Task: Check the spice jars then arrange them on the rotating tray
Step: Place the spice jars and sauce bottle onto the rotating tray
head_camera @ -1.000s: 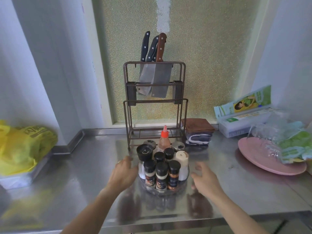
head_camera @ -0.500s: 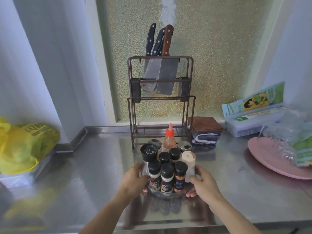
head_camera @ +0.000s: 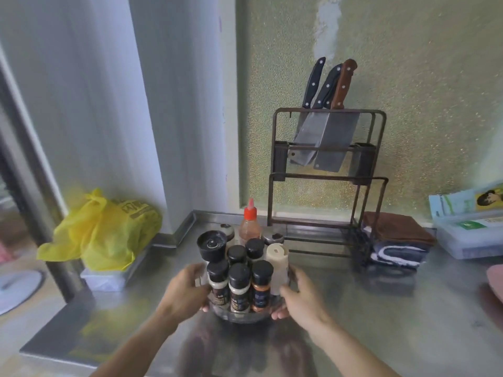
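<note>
A round clear rotating tray (head_camera: 239, 316) is packed with several black-capped spice jars (head_camera: 239, 286), a black grinder (head_camera: 212, 245), a cream shaker (head_camera: 277, 261) and a red-capped sauce bottle (head_camera: 249, 227). My left hand (head_camera: 185, 293) grips the tray's left rim and my right hand (head_camera: 298, 296) grips its right rim. The tray sits low over the steel counter (head_camera: 381, 308), left of the knife rack; I cannot tell whether it touches the surface. My fingers hide the tray's sides.
A brown metal rack (head_camera: 324, 186) holding knives and cleavers stands behind to the right. Folded cloths (head_camera: 394, 243) lie beside it, then a plastic box (head_camera: 468, 235). A yellow bag (head_camera: 106, 232) sits at the left by the counter's end. A pink plate (head_camera: 495, 273) shows at the right edge.
My hands went from hovering beside the tray to gripping its rim on both sides. The tray now sits left of the rack instead of in front of it; the view swung left.
</note>
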Demonstrator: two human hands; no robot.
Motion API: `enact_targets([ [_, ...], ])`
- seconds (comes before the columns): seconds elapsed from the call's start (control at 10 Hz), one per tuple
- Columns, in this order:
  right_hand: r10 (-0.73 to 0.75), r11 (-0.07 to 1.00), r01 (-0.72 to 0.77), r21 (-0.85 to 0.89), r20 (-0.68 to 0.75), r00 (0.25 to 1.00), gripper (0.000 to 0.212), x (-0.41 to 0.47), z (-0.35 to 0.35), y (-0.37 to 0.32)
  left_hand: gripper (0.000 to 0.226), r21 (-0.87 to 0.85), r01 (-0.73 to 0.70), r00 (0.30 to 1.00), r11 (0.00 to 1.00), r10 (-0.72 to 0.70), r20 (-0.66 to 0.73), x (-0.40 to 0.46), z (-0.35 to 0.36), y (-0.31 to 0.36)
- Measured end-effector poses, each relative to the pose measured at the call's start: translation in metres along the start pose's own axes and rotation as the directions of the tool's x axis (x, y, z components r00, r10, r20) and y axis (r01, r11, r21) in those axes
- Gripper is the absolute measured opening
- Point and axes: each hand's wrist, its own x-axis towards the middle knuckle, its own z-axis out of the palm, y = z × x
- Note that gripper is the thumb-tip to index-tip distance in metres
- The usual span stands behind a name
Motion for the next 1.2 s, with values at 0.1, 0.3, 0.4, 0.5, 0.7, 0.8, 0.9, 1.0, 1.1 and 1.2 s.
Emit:
enact_targets([
  [0.1, -0.004, 1.0, 0.004, -0.011, 0.044, 0.999, 0.026, 0.032, 0.034, -0.014, 0.042, 0.041, 0.028, 0.997, 0.999, -0.025, -0.069, 0.028, -0.029, -0.013],
  [0.3, -0.001, 0.999, 0.002, -0.045, 0.016, 1.0, 0.023, 0.107, 0.077, -0.035, 0.039, 0.067, 0.027, 0.993, 0.997, -0.019, -0.118, 0.1, -0.056, -0.021],
  [0.4, 0.004, 0.998, -0.005, -0.059, -0.02, 1.0, 0.019, 0.14, 0.088, -0.039, 0.038, 0.05, 0.016, 0.993, 0.999, -0.01, -0.117, 0.134, -0.057, -0.023],
  [0.5, 0.01, 0.997, -0.012, -0.08, -0.028, 1.0, 0.012, 0.167, 0.098, -0.038, 0.035, 0.073, 0.004, 0.993, 0.997, 0.005, -0.122, 0.162, -0.057, -0.03],
  [0.7, 0.05, 0.996, -0.052, -0.069, -0.032, 0.998, 0.007, 0.193, 0.108, -0.029, 0.039, 0.079, -0.007, 0.996, 0.997, 0.014, -0.083, 0.199, -0.056, -0.053],
  [0.8, 0.064, 0.996, -0.066, -0.057, -0.04, 0.997, 0.007, 0.195, 0.11, -0.023, 0.035, 0.093, -0.018, 0.997, 0.996, 0.025, -0.076, 0.207, -0.052, -0.061],
  [0.9, 0.068, 0.995, -0.072, -0.068, -0.051, 0.996, 0.008, 0.194, 0.111, -0.022, 0.036, 0.087, -0.028, 0.996, 0.996, 0.035, -0.084, 0.207, -0.047, -0.062],
  [1.0, 0.067, 0.994, -0.072, -0.081, -0.052, 0.996, 0.012, 0.19, 0.108, -0.028, 0.035, 0.111, -0.052, 0.994, 0.992, 0.063, -0.094, 0.203, -0.047, -0.063],
  [1.1, 0.086, 0.992, -0.087, -0.09, -0.015, 0.996, 0.016, 0.183, 0.104, -0.031, 0.034, 0.098, 0.011, 0.995, 0.995, -0.001, -0.101, 0.196, -0.05, -0.066],
  [1.2, 0.016, 0.982, -0.02, -0.188, -0.024, 1.0, 0.028, 0.163, 0.095, -0.04, 0.04, 0.286, -0.012, 0.988, 0.958, 0.055, -0.143, 0.178, -0.057, -0.058],
])
